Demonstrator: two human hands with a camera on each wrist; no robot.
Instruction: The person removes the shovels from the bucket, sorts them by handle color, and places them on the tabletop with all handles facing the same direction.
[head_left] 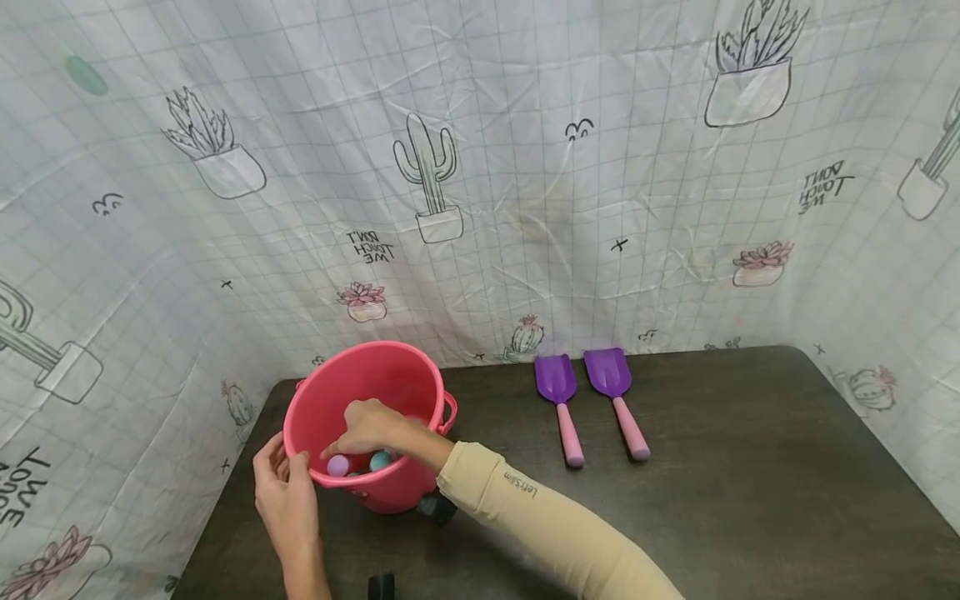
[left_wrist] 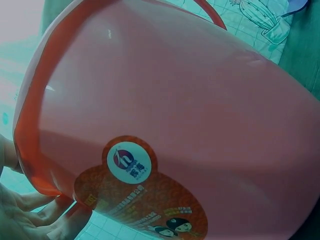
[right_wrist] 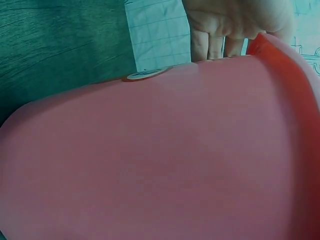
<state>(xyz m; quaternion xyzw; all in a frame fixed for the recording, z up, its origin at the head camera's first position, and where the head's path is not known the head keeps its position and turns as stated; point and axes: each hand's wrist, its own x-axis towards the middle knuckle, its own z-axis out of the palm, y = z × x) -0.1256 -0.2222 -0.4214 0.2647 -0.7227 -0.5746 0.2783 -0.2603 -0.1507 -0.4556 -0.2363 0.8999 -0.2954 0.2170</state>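
A pink bucket (head_left: 397,493) stands tilted at the left of the dark table. My left hand (head_left: 288,492) grips its near left rim, thumb on top and fingers against the outer wall. Those fingers also show in the left wrist view, beside the bucket's printed label (left_wrist: 150,200). My right hand (head_left: 375,425) reaches inside the bucket, its fingers bent downward and the tips partly hidden. Just below them lie a lilac ball (head_left: 338,465) and a teal ball (head_left: 380,460). Whether the right fingers hold anything cannot be seen. In the right wrist view the bucket's outer wall (right_wrist: 150,150) fills most of the frame.
Two purple shovels with pink handles, a left shovel (head_left: 556,379) and a right shovel (head_left: 609,372), lie side by side on the table (head_left: 735,467) right of the bucket. A cactus-print cloth (head_left: 510,192) hangs behind and along the sides.
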